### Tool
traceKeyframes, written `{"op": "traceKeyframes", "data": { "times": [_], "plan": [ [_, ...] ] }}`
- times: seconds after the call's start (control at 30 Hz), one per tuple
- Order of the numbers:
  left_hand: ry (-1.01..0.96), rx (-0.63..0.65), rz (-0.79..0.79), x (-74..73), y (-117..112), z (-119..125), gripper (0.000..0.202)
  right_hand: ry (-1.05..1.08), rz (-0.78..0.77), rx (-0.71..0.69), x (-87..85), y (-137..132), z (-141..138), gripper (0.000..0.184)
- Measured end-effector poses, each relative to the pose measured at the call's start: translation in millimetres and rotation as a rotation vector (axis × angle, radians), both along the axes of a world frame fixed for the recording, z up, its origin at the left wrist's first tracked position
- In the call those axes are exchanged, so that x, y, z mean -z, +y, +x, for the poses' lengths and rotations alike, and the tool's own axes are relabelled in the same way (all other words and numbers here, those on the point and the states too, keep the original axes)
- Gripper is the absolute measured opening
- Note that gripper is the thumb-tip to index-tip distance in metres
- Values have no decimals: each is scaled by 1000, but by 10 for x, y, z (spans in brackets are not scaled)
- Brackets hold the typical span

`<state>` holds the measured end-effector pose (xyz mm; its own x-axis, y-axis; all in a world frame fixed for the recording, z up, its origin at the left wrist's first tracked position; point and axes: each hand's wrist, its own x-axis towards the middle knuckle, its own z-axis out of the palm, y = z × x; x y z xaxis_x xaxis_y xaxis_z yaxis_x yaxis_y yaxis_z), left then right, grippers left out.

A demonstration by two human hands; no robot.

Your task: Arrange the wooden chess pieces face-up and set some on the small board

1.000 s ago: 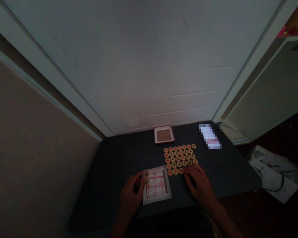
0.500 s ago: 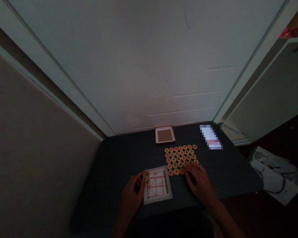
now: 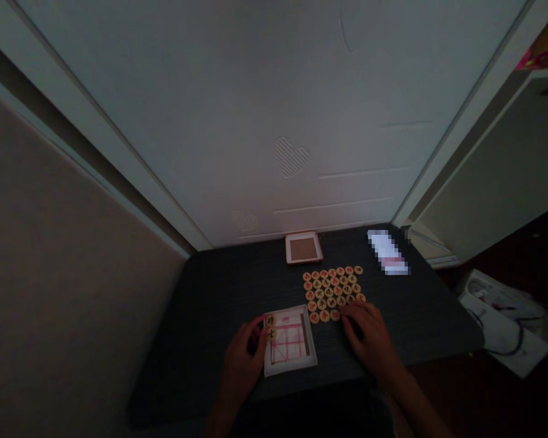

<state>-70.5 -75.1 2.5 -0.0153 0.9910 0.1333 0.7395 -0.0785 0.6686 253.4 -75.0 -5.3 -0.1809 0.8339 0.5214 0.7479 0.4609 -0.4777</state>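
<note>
My left hand (image 3: 243, 356) is closed around the left rim of a shallow white box (image 3: 312, 353) that has a pink-lined sheet inside. Two round Chinese chess pieces with black characters, an upper one (image 3: 271, 320) and a lower one (image 3: 271, 334), lie in the box by my fingers. To the right, several more Chinese chess pieces (image 3: 329, 292) with red or black characters are laid out in rows on the dark table. My right hand (image 3: 369, 333) rests over the lower right corner of these rows, fingers curled and pressed together. Whatever lies under its fingertips is hidden.
At the back of the dark table (image 3: 219, 286), a second shallow box (image 3: 304, 248) with a brown bottom stands against the white panel (image 3: 256, 121). A blurred-out bright phone-like object (image 3: 387, 252) lies at the back right. On the floor at right is a white box (image 3: 506, 328) with a dark cord.
My right hand has shifted slightly right, so the bottom-row piece beside its fingertips shows more fully. My left hand and the box stay where they were.
</note>
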Motion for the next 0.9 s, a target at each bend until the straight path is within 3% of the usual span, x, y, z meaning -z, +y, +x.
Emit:
{"op": "traceKeyframes", "data": {
  "times": [0.47,0.9],
  "plan": [
    [0,3,5,-58,2,22,40,-71,-31,-50,11,-73,-7,29],
    [10,-10,19,-57,12,29,39,-109,-40,-65,18,-141,-58,22]
  ]
}}
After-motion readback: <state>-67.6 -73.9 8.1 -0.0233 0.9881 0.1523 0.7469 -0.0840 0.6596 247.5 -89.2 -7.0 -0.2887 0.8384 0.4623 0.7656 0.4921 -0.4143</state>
